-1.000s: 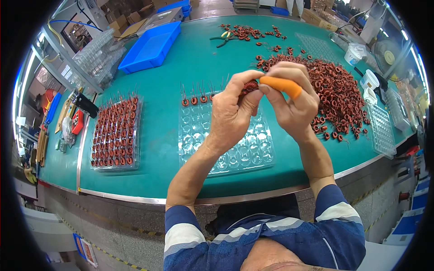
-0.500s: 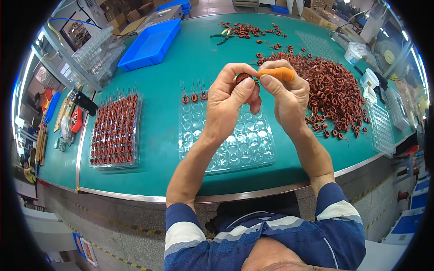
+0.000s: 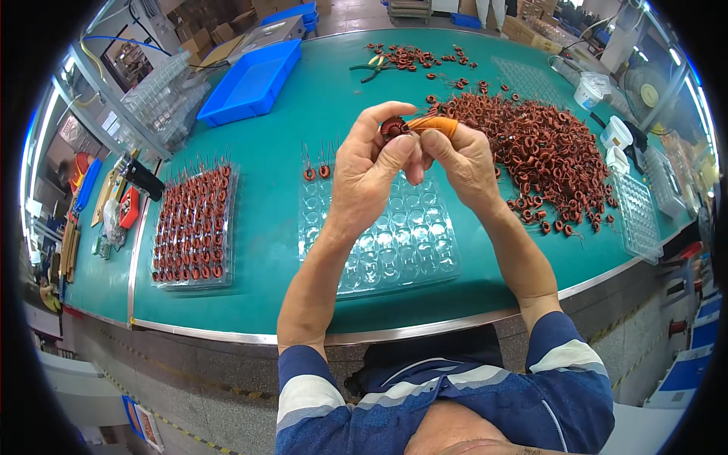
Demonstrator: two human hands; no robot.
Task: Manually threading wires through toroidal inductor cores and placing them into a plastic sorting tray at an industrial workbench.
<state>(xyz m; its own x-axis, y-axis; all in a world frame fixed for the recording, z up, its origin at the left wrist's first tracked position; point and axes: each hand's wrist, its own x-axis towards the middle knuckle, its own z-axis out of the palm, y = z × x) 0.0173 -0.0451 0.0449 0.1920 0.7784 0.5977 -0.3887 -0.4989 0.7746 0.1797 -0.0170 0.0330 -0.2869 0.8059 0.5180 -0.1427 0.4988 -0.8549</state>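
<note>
Above the clear tray (image 3: 394,250), my left hand (image 3: 371,171) and right hand (image 3: 459,159) pinch one small reddish-brown coil ring (image 3: 392,127); two coils (image 3: 317,172) sit in that tray.

My left hand (image 3: 371,171) and right hand (image 3: 461,161) cover most of the small red coil (image 3: 392,126) and part of the clear tray (image 3: 394,246) beneath, the orange tool (image 3: 436,123) possibly a finger cot, too blurred to tell.
</note>
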